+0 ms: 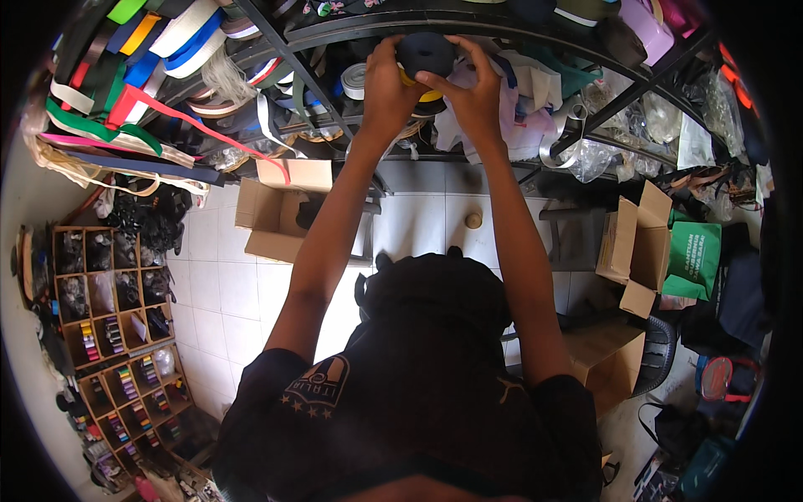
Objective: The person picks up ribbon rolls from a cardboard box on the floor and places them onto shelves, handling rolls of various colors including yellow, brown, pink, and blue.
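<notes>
Up at the metal shelf, a dark navy roll of strap or ribbon (425,55) sits between my two hands, its centre hole facing up. My left hand (390,94) grips its left side with the fingers along the edge. My right hand (473,94) curves round the right side, thumb at the front edge and index finger behind. Just beneath the navy roll, part of a yellow roll (432,96) shows. A white roll (354,81) lies left of my left hand. Pale crumpled fabric (523,125) hangs by my right hand.
Colourful strap rolls (180,42) crowd the shelf's left side, a red strip (201,127) trailing down. Open cardboard boxes stand on the floor at left (276,243) and right (619,243). A compartment rack (109,326) holds thread spools. A small round object (473,220) lies on the tiles.
</notes>
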